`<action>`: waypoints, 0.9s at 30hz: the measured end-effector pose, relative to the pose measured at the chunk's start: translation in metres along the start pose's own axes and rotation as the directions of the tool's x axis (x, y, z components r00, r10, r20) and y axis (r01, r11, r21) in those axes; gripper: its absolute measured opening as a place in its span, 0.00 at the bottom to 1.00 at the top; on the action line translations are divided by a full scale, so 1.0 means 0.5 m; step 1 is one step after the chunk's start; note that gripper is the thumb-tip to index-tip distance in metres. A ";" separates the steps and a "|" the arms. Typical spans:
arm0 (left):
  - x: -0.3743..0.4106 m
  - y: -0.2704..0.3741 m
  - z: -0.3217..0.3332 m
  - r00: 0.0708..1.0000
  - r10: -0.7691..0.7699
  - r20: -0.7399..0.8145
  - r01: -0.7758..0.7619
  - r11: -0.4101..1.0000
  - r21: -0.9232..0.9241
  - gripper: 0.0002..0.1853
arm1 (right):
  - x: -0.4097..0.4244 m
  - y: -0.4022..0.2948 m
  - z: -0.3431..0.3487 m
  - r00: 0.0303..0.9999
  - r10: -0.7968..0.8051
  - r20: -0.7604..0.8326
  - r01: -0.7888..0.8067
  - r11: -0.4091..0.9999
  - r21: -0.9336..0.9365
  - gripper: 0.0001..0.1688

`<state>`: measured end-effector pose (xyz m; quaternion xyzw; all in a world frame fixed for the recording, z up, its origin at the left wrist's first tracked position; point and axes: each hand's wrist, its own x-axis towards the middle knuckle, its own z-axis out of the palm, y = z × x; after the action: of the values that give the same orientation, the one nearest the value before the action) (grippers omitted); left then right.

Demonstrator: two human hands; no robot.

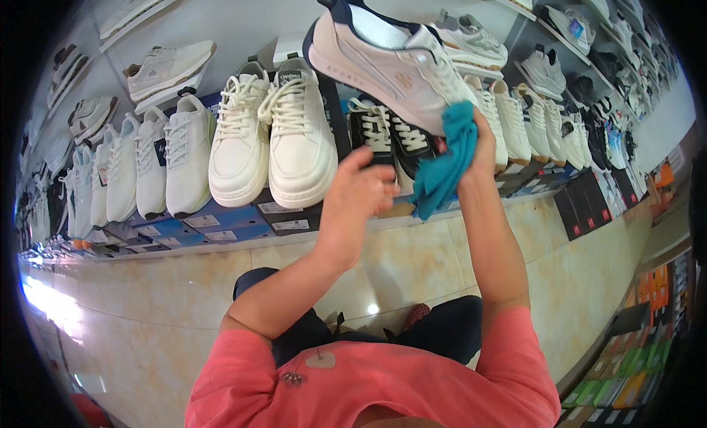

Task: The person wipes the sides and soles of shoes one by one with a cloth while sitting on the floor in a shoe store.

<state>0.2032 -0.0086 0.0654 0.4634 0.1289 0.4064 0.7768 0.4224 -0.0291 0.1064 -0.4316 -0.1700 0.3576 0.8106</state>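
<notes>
A white sneaker with a navy collar and heel (386,69) is tilted in the air at the upper middle, its toe towards the lower right. My right hand (481,143) is closed on a teal cloth (448,160) pressed at the toe of this sneaker. My left hand (362,188) hangs below the sneaker with its fingers apart and slightly blurred, holding nothing. Beyond it stand black sneakers with white laces (375,132), partly hidden. To its left is a pair of chunky white sneakers (301,146) with the laces tied.
More white sneakers (185,152) line the display on both sides, above stacked shoe boxes (218,224). Wall shelves (174,88) carry single shoes. Black shoe boxes (582,204) stand at the right. Tiled floor (409,251) lies between the display and my legs.
</notes>
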 end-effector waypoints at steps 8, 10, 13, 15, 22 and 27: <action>-0.074 -0.118 -0.103 0.906 -0.422 0.024 0.410 0.891 0.194 0.18 | 0.261 0.020 0.186 0.994 0.019 0.107 -0.018 1.000 -0.011 0.14; -0.077 -0.105 -0.102 0.861 -0.503 0.071 0.478 0.849 0.224 0.18 | 0.310 0.027 0.216 0.990 0.051 0.131 -0.046 0.998 -0.043 0.14; -0.083 -0.095 -0.113 0.816 -0.563 0.135 0.529 0.819 0.222 0.17 | 0.369 0.046 0.250 0.993 0.036 0.111 -0.023 0.993 -0.117 0.15; -0.086 -0.080 -0.110 0.800 -0.576 0.167 0.549 0.816 0.180 0.17 | 0.408 0.057 0.260 0.991 0.084 0.105 -0.067 0.987 -0.149 0.17; -0.091 -0.057 -0.111 0.731 -0.646 0.219 0.602 0.762 0.240 0.19 | 0.500 0.077 0.256 0.994 0.084 0.065 -0.071 0.983 -0.171 0.18; -0.089 -0.067 -0.109 0.729 -0.628 0.271 0.594 0.778 0.206 0.19 | 0.522 0.080 0.228 0.984 -0.177 -0.025 0.150 0.891 -0.428 0.22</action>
<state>0.1604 -0.0166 0.0003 0.4954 0.1655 0.0387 0.8519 0.5176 0.2414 0.1299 -0.5929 -0.2536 0.2286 0.7293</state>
